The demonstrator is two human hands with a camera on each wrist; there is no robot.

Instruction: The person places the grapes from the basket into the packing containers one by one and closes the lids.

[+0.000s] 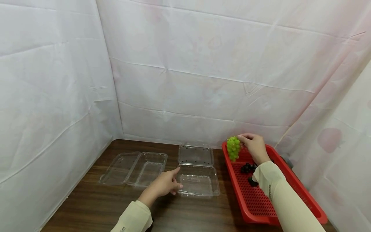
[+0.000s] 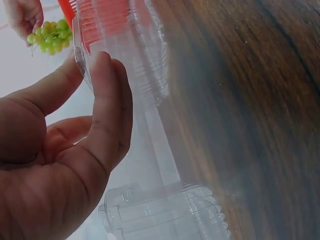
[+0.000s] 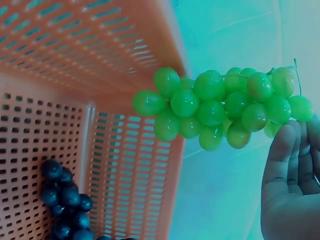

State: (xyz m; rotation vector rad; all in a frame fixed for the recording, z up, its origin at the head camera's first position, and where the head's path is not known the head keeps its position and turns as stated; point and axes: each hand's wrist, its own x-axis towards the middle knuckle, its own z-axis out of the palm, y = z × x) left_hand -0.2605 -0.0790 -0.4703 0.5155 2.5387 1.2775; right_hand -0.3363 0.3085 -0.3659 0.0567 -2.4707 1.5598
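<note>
The right hand (image 1: 255,146) pinches the green grapes (image 1: 233,149) by their top, so they hang at the red basket's (image 1: 236,182) far left corner. A strip of table (image 1: 227,195) separates basket from clear box (image 1: 200,184), whose left edge the left hand (image 1: 164,184) touches, fingers loosely spread. Only the right wrist view plainly shows the thin stem (image 3: 299,80).
</note>
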